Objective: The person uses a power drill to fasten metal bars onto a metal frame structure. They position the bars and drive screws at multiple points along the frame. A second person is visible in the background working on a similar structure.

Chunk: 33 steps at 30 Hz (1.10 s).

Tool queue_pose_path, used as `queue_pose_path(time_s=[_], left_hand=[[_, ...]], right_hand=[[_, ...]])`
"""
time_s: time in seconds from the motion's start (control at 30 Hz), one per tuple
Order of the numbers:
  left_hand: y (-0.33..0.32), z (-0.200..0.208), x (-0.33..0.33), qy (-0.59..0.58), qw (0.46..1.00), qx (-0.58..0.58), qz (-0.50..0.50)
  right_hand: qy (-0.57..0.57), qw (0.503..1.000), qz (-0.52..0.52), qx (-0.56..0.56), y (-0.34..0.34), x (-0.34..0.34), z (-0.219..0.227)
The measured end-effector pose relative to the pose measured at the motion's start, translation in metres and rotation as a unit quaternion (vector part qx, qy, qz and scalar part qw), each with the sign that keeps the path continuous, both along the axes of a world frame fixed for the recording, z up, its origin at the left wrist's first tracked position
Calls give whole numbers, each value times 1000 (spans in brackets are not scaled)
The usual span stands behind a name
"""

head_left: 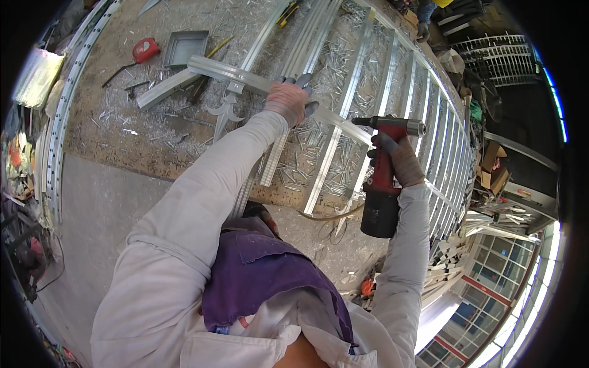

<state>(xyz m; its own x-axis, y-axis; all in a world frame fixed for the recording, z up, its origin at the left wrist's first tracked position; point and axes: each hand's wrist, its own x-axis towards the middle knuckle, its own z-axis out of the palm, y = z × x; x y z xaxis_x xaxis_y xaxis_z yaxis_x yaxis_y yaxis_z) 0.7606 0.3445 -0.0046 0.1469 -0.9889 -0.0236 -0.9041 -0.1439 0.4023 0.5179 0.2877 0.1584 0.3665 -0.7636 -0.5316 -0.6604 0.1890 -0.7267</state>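
The red rivet gun (385, 165) stands upright in the right hand (399, 161), over the near edge of the tabletop (123, 132) and above the aluminium frame (380, 80). Its silver-tipped head points left, toward a long aluminium bar (245, 78) that lies slantwise across the frame. Its black base hangs below the hand, past the edge of the tabletop. The right hand, in a grey and pink work glove, is clamped around the red grip of the gun, fingers wrapped fully round it.

The left hand (288, 101), gloved the same way, is closed over the aluminium bar, pressing down on it a little way left of the gun's nose. The two hands are apart, with a stretch of the bar between them. Both forearms are in pale sleeves.

The frame is a long ladder-like piece with many parallel cross rails, running from the middle of the tabletop away to the upper right. Spent rivet stems (307, 156) and metal shavings lie thick between and around its rails. Just left of the left hand, a pointed decorative finial (226, 110) sits on one upright rail beneath the bar.

Farther left on the tabletop lie a red tape measure (146, 49), a shallow square metal tray (185, 48) and a yellow pencil (219, 45) just beside it. Curved perforated metal strips (61, 116) run along the left edge of the tabletop.
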Motion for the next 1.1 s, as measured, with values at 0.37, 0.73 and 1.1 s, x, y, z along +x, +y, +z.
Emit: queue_pose_path(time_s=[0.37,0.73,1.1], left_hand=[[-2,-5,1,2,1000,11,3],[-2,-14,-4,21,999,-31,6],[-3,-3,-4,34,999,28,-2]], right_hand=[[83,994,73,13,-36,-2,-6],[134,969,207,-29,-49,18,-13],[155,984,88,-15,-25,16,-38]])
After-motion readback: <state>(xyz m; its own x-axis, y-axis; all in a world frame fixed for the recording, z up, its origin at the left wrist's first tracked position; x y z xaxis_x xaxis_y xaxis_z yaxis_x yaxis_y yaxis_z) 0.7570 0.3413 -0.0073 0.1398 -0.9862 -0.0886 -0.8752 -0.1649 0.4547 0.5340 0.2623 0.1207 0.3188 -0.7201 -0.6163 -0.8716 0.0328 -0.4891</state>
